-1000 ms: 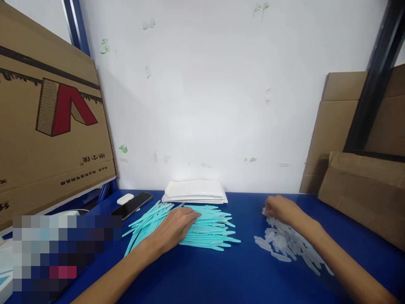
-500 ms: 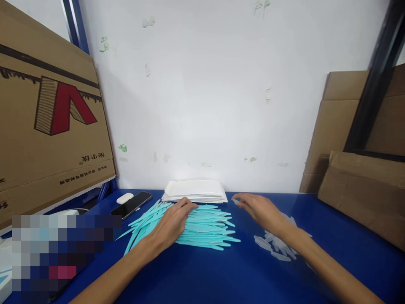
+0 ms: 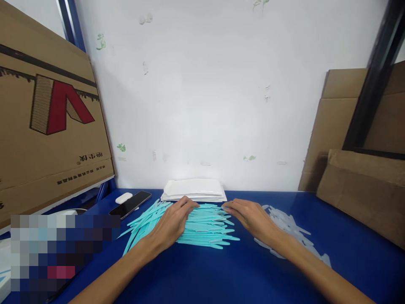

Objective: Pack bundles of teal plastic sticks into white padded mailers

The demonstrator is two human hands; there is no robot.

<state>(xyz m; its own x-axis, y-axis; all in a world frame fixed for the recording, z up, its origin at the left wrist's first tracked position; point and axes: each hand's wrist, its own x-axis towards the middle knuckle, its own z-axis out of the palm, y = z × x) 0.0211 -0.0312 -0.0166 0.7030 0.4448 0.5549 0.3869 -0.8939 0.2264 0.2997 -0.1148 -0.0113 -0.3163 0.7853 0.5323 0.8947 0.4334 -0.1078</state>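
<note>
A wide pile of slim teal sticks (image 3: 205,230), shaped like eyebrow razors, lies on the blue table. My left hand (image 3: 175,219) rests over the pile, fingers closed at its far edge on one teal stick, most of which is hidden. Just past the sticks' right ends is my right hand (image 3: 248,213). Its thumb and fingers pinch a small translucent cap (image 3: 225,208), close to the far right tips of the pile. Loose translucent caps (image 3: 286,223) lie in a heap beyond and under my right forearm.
White flat packets (image 3: 194,190) are stacked against the wall. A phone (image 3: 131,204) and a white earbud case (image 3: 123,198) lie at left, beside a blurred-out patch. Large cardboard boxes (image 3: 19,105) stand left, and brown cardboard (image 3: 360,198) at right.
My right hand has moved left and slightly down, bringing the cap near the teal sticks' tips. More of the cap heap shows now. My left hand has stayed in place.
</note>
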